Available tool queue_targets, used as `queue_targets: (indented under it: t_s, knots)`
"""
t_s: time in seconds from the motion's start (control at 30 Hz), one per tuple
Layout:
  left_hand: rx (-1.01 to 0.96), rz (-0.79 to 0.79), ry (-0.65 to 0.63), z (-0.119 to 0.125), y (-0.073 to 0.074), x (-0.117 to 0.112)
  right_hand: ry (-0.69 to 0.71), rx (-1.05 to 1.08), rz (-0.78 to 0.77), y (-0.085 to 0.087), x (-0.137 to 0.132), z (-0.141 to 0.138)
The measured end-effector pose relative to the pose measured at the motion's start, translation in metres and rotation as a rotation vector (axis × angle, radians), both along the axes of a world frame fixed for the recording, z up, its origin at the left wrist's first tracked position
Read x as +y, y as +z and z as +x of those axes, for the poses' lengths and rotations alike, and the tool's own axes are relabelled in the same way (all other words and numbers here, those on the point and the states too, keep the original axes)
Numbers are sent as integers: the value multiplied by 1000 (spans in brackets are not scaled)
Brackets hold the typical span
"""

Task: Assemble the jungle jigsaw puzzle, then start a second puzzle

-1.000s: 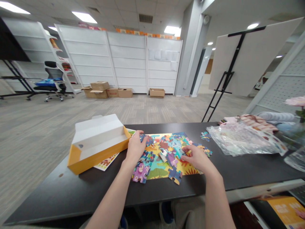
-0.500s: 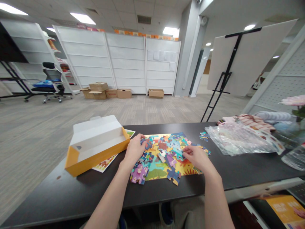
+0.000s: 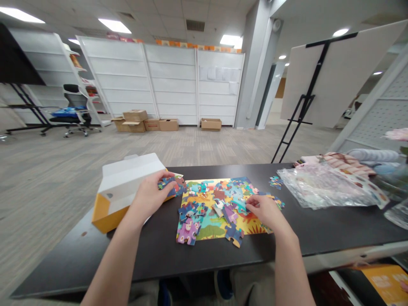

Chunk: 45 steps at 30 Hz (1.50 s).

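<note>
Head camera: jigsaw puzzle [image 3: 210, 227], colourful, on a dark surface [image 3: 153, 259]. Left hand [image 3: 149, 193], just left of the puzzle, fingers [image 3: 162, 180] curled, holding joined puzzle pieces [image 3: 171, 185] beside an orange-and-white box [image 3: 106, 216]. Right hand [image 3: 267, 211] on the puzzle's right part, fingers [image 3: 253, 201] narrow against loose pieces [image 3: 228, 210]; grip cannot be told. Clear plastic bag [image 3: 321, 189] right of the puzzle.

black bench [image 3: 204, 263], top dark and matte; jigsaw picture board [image 3: 210, 225] lies mid-bench, loose jigsaw pieces [image 3: 188, 231] scattered over it; open yellow-and-white puzzle box [image 3: 127, 182] near left edge; small pile of pieces [image 3: 276, 182] just beside crumpled clear plastic bag [image 3: 321, 187]; striped cloth [image 3: 347, 160] at back right; glass vessel [image 3: 395, 214] at right edge
</note>
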<state>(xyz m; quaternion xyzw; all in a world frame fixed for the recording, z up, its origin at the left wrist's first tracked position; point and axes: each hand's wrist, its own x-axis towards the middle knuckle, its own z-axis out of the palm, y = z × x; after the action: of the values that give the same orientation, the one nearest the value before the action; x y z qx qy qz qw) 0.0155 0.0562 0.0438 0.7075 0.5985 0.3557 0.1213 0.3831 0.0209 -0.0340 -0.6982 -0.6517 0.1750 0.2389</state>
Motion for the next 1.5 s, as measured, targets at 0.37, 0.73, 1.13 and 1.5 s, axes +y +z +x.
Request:
queue_targets:
  t_s: [0.37,0.73,1.13,1.5]
  knots:
    - [193,-200,-139,-35,-19,-33,100,368,80,7,-2,-1]
    - [175,-148,-51,-40,-27,-40,71,542,142,11,5,-8]
    - [95,-125,-20,-47,-28,-41,59,525,140,11,6,-9]
    - [60,-298,-156,-54,-36,-50,17,510,184,8,7,-10]
